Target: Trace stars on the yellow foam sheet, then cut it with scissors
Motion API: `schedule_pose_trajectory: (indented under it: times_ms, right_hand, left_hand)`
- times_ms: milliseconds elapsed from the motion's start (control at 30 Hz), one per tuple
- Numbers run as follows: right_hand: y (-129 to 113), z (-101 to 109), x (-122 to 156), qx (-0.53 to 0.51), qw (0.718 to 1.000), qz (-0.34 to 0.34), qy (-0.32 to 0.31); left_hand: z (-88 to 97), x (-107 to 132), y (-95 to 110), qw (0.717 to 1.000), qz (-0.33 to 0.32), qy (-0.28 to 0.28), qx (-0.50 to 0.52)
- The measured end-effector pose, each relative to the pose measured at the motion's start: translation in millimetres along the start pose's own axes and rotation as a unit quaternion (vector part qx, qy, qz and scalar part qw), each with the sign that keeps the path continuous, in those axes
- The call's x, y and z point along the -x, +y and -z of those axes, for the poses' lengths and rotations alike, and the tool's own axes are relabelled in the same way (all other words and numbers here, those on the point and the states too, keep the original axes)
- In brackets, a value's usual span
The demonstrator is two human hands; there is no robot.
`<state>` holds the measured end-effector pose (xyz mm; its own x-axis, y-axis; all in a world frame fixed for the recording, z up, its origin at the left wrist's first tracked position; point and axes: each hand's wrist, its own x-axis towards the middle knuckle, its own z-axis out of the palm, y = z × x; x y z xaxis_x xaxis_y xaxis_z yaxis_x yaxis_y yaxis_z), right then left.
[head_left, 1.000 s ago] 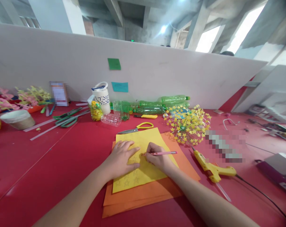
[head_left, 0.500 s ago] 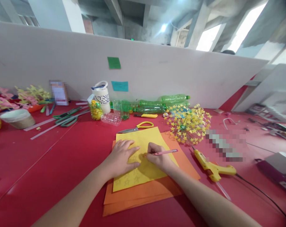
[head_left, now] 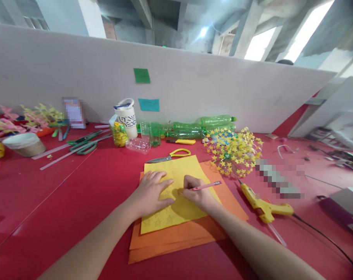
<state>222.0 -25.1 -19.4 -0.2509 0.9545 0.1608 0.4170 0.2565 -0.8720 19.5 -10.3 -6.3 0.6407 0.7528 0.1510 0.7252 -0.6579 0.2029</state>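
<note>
A yellow sheet [head_left: 176, 167] lies on top of several orange sheets [head_left: 179, 239], with pencilled stars along its lower left part. My left hand [head_left: 151, 194] rests flat on the sheet's left side, thumb and fingers spread. In my right hand [head_left: 196, 194] a pink pencil [head_left: 207, 186] is gripped, its eraser end pointing up to the right and its tip at the yellow paper near the middle. Just beyond the sheet's top edge lie yellow-handled scissors [head_left: 170, 156].
Green plastic bottles [head_left: 186, 133], a yellow utility knife [head_left: 182, 142] and a white tumbler [head_left: 129, 120] line the back by the partition [head_left: 194, 85]. To the right are a bunch of yellow stars [head_left: 233, 153] and a corded glue gun [head_left: 265, 208]. Green scissors [head_left: 87, 146] lie left.
The whole view has shifted slightly. The pencil's eraser end sits a little higher, while my left hand keeps its place on the sheet.
</note>
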Motion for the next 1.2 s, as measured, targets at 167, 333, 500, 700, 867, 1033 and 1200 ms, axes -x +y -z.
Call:
schedule_pose_trajectory:
  times_ms: [167,333,500,700,867,1033,1200]
  right_hand:
    - [0.5,-1.9,0.8,-0.017,1.000,-0.001,-0.011]
    - [2.9,-5.6,1.2,-0.022,1.000,-0.003,-0.020]
    - [2.2,-7.1,2.0,-0.020,0.999,0.003,-0.026]
    - [1.3,-7.9,1.5,0.002,1.000,0.001,-0.013]
    - [-0.4,-7.2,1.6,0.031,0.999,-0.002,0.029]
    - [-0.8,-5.4,2.8,0.027,0.999,-0.001,0.039]
    - [5.3,-6.3,2.2,0.029,0.998,-0.002,0.058]
  left_hand:
    - [1.3,0.1,1.1,1.000,0.004,-0.005,0.004]
    - [1.4,0.5,1.2,1.000,0.008,-0.008,0.002]
    - [1.0,0.4,1.4,1.000,0.013,-0.009,0.000]
    - [0.8,0.3,1.6,1.000,0.015,-0.007,0.000]
    - [0.0,0.9,1.0,1.000,0.011,-0.004,0.000]
    - [-0.1,0.6,0.6,1.000,0.010,-0.006,-0.001]
    - [0.9,0.2,1.1,1.000,0.006,-0.006,-0.003]
